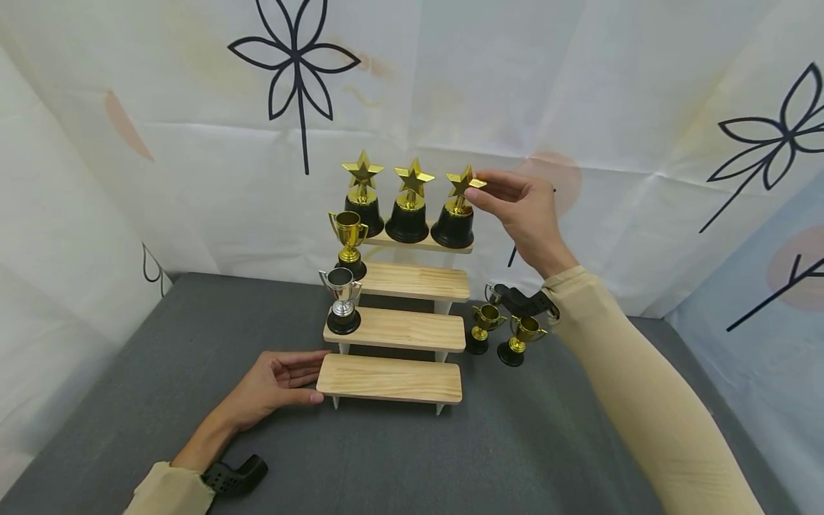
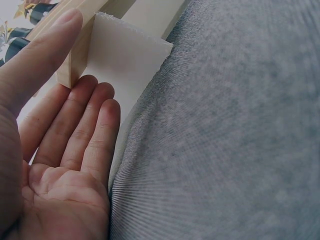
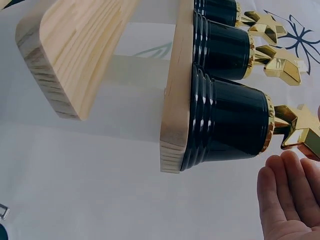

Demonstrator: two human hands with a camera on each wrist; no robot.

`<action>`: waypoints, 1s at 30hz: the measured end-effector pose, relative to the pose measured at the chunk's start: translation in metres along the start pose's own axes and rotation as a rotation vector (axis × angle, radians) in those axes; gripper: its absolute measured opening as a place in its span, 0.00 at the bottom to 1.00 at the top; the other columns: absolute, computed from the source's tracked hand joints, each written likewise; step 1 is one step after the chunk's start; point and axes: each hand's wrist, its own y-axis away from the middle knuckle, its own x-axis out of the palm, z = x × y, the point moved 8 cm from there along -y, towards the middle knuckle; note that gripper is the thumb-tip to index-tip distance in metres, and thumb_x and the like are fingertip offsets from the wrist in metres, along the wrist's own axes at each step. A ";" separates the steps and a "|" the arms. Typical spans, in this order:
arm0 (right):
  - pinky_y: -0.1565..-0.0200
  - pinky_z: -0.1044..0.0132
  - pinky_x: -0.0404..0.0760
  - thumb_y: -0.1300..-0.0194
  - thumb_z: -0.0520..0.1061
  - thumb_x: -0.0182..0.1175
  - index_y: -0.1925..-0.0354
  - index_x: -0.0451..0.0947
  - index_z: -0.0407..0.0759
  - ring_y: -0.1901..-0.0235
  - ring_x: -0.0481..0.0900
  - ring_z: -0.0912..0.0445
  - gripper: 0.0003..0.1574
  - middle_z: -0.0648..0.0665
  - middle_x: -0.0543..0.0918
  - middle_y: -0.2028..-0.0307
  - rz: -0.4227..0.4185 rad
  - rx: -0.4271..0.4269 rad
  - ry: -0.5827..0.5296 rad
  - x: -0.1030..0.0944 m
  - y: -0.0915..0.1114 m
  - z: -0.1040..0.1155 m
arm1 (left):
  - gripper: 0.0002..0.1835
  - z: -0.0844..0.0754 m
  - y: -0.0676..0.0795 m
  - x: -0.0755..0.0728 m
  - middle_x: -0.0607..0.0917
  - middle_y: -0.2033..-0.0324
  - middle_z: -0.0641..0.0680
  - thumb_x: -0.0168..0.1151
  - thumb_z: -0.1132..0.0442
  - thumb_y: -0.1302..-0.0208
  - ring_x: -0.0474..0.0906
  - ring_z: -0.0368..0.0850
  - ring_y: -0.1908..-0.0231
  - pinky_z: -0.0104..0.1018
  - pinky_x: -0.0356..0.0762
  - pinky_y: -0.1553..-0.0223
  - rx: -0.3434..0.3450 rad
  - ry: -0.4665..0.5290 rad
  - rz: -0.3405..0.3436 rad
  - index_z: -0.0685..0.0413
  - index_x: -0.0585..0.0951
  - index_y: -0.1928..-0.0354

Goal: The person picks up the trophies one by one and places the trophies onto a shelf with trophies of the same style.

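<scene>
My right hand (image 1: 524,214) pinches the gold star of the rightmost star trophy (image 1: 453,225), thumb in front and fingers at its side. That trophy's black base stands on the top step; in the right wrist view my fingertips (image 3: 280,167) lie by the star. Beside it stand two matching star trophies (image 1: 408,222) (image 1: 363,211). At the left end of the lowest step of the wooden riser (image 1: 389,378), my left hand (image 1: 270,386) rests with fingers extended against its side. In the left wrist view, the palm (image 2: 65,200) shows nothing held.
A gold cup trophy (image 1: 350,236) stands left on the second step from the top, a silver cup trophy (image 1: 342,290) on the step below. Right of the riser, gold cups (image 1: 487,318) (image 1: 520,336) and a silver one (image 1: 492,293) stand on the grey table (image 1: 257,315). A patterned cloth (image 1: 225,193) hangs behind.
</scene>
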 end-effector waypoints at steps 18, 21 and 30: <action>0.43 0.65 0.83 0.37 0.32 0.69 0.42 0.77 0.23 0.53 0.86 0.55 0.26 0.45 0.89 0.56 -0.010 -0.001 -0.112 -0.018 0.025 0.000 | 0.37 0.001 0.001 0.000 0.71 0.38 0.80 0.72 0.78 0.44 0.80 0.43 0.42 0.38 0.80 0.41 0.004 0.008 0.006 0.83 0.66 0.34; 0.43 0.65 0.83 0.37 0.31 0.69 0.42 0.76 0.21 0.53 0.86 0.55 0.27 0.45 0.89 0.56 -0.017 -0.003 -0.111 -0.021 0.030 -0.001 | 0.37 0.001 0.001 0.000 0.71 0.38 0.80 0.72 0.78 0.43 0.80 0.44 0.42 0.39 0.80 0.41 0.008 0.010 0.008 0.83 0.67 0.34; 0.42 0.67 0.82 0.37 0.32 0.69 0.40 0.76 0.22 0.53 0.87 0.55 0.28 0.45 0.89 0.56 -0.047 0.021 -0.104 -0.032 0.049 -0.012 | 0.37 0.000 0.000 0.001 0.71 0.38 0.80 0.72 0.78 0.43 0.80 0.44 0.42 0.39 0.80 0.41 0.012 0.011 0.009 0.83 0.66 0.34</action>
